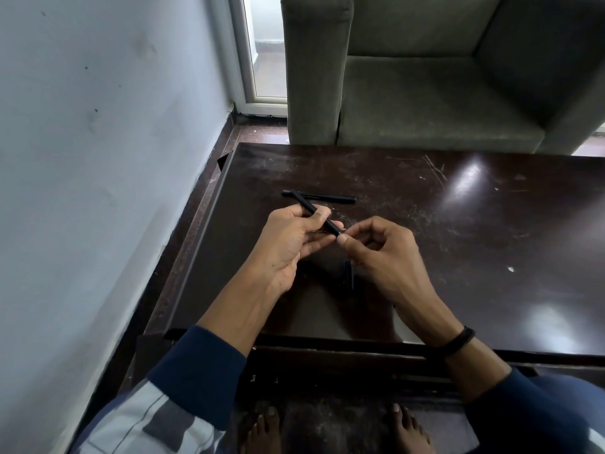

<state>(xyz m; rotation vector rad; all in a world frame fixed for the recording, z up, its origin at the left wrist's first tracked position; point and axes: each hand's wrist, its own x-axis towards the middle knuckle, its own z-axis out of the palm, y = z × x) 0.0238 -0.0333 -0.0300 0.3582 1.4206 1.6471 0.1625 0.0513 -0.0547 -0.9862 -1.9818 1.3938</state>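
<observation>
My left hand point(291, 244) grips a thin black pen barrel point(309, 208) that slants up and away to the left. My right hand point(376, 253) pinches the near end of that barrel at its tip between thumb and forefinger. A second black pen point(330, 198) lies flat on the dark wooden table point(474, 240) just beyond my hands. A short black cap point(349, 273) lies on the table under my right hand, partly hidden by the fingers.
A grey-green armchair point(425, 93) stands right behind the table's far edge. A pale wall point(98, 158) runs along the left, with a narrow strip of floor between it and the table. My bare feet point(327, 430) show below the table's near edge.
</observation>
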